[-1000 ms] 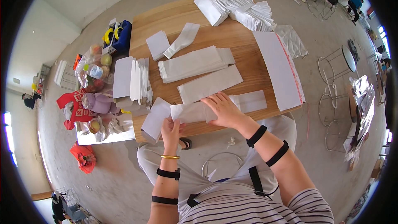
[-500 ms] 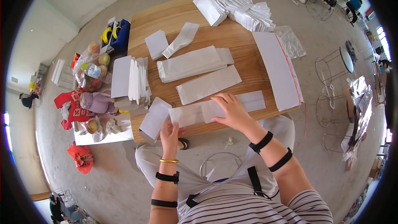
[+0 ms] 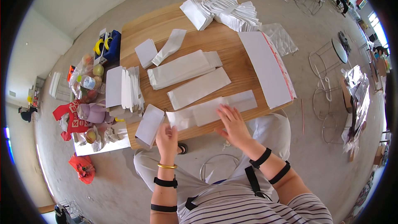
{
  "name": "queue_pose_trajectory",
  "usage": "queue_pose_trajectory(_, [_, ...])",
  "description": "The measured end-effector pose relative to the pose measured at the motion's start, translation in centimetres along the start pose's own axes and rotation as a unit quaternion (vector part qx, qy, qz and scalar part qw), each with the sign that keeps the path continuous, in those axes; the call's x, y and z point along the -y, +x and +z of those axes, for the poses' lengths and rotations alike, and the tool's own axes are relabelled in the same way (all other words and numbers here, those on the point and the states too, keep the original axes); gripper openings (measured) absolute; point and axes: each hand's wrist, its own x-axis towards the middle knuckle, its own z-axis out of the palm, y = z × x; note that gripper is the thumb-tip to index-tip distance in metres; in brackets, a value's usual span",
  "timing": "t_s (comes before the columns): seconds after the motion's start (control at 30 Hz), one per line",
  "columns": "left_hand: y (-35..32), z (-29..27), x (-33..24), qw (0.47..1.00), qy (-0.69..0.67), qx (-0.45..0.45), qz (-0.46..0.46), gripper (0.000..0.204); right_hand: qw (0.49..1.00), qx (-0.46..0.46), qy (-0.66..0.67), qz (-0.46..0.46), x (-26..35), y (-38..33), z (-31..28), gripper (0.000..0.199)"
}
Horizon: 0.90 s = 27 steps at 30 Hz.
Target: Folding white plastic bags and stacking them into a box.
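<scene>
A long white paper bag (image 3: 211, 108) lies flat along the near edge of the wooden table (image 3: 224, 43). My left hand (image 3: 167, 137) rests on its left end, fingers pinching the paper there. My right hand (image 3: 233, 124) lies flat on the bag's middle, fingers spread. Two more long white bags (image 3: 198, 88) (image 3: 182, 68) lie parallel just beyond. A small white sheet (image 3: 149, 125) hangs over the table's near left corner beside my left hand.
A stack of white bags (image 3: 124, 89) sits at the table's left edge, a heap of folded bags (image 3: 226, 10) at the far side, and a large white pack with a red strip (image 3: 268, 69) on the right. Bags of fruit and toys (image 3: 85, 99) crowd the floor at left. Wire stools (image 3: 327, 58) stand right.
My right hand has slid rightward along the near bag, from its left part to its middle, flattening it. The left hand stays at the bag's left end.
</scene>
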Motion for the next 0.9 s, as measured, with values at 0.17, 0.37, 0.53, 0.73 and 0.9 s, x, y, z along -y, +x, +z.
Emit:
queue_pose_trajectory(0.17, [0.4,4.3,-6.2,0.948,0.221,0.0,0.228,0.014,0.998,-0.049,0.027,0.043,-1.2,-1.1,-2.5,0.055])
queue_pose_trajectory(0.37, [0.6,10.8,-7.8,0.912,0.321,0.125,0.223,0.021,0.994,-0.068,0.043,0.072,-1.9,-2.6,-3.0,0.04])
queue_pose_trajectory(0.53, [0.5,11.9,-8.1,0.916,0.311,0.129,0.219,0.022,0.987,-0.114,0.094,0.068,-2.1,-2.5,-3.1,0.034])
queue_pose_trajectory(0.73, [-0.8,7.9,-9.2,0.956,0.226,0.096,0.162,0.022,0.978,-0.111,0.154,0.09,-2.1,-0.7,-3.0,0.02])
queue_pose_trajectory(0.9, [0.4,1.9,-2.4,0.99,0.098,0.011,0.098,0.023,0.984,-0.093,0.15,0.032,-0.7,1.3,-0.7,0.02])
